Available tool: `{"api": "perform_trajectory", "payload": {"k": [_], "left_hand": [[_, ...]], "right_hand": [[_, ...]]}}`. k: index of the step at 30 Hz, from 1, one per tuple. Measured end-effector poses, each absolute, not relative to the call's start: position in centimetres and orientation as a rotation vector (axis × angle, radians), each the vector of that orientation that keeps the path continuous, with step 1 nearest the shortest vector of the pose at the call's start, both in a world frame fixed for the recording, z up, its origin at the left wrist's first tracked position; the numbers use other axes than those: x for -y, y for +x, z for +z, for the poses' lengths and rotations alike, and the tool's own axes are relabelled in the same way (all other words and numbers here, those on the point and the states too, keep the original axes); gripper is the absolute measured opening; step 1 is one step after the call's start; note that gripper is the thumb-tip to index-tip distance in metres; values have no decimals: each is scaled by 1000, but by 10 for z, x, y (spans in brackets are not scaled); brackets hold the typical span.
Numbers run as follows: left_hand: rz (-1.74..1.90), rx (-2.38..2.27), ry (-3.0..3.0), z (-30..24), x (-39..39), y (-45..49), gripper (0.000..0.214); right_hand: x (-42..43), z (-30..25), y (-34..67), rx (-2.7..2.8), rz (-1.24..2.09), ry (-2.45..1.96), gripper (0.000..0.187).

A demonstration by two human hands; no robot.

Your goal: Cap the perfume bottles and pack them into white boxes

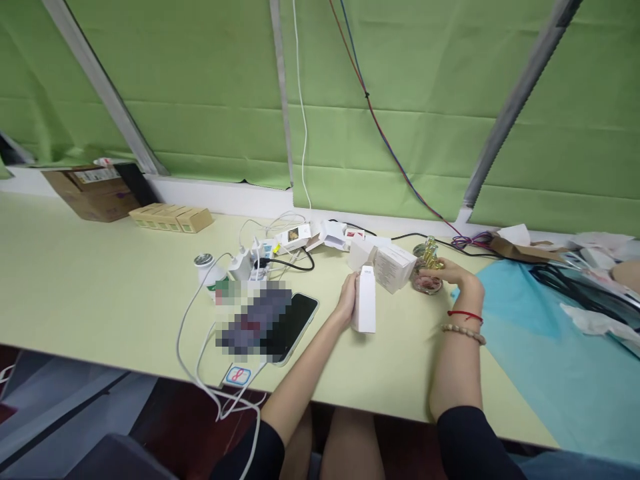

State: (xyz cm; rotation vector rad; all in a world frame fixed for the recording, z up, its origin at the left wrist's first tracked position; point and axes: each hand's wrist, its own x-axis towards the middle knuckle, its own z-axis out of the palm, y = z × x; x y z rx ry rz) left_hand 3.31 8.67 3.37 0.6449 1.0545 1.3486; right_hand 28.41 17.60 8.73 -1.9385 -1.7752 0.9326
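A narrow white box [367, 300] stands upright in my left hand [347, 300], whose fingers are closed round its left side. To the right, my right hand [453, 275] reaches to a group of small shiny packages, with its fingers closed at a gold-topped package [430, 252]. Part of that package is hidden by the fingers. A round clear package with reddish contents [427, 284] lies just below them. Between my hands, a white box with printed text [394, 268] leans against another white box [362, 252].
Left of my hands are a phone [295, 327], white cables, a power strip [263, 251] and a white can [204, 263]. Small tan boxes [171, 218] and a cardboard box [97, 193] stand farther left. Blue sheeting [555, 347] covers the right side, with cables and papers behind.
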Motion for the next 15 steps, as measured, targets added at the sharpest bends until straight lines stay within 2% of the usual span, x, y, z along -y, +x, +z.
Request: {"api": "perform_trajectory", "payload": {"k": [6, 9, 12, 15], "left_hand": [[1891, -1403, 1037, 35, -81, 22, 20], [2004, -1533, 1267, 35, -79, 15, 18], [1964, -1512, 1282, 35, -78, 14, 23], [1898, -1396, 1242, 35, -79, 18, 41]], "right_hand": [[-176, 85, 286, 1792, 796, -1723, 35], [-178, 85, 285, 1690, 769, -1767, 30], [-182, 85, 283, 1641, 833, -1906, 37], [-187, 83, 279, 1667, 858, -2033, 49]]}}
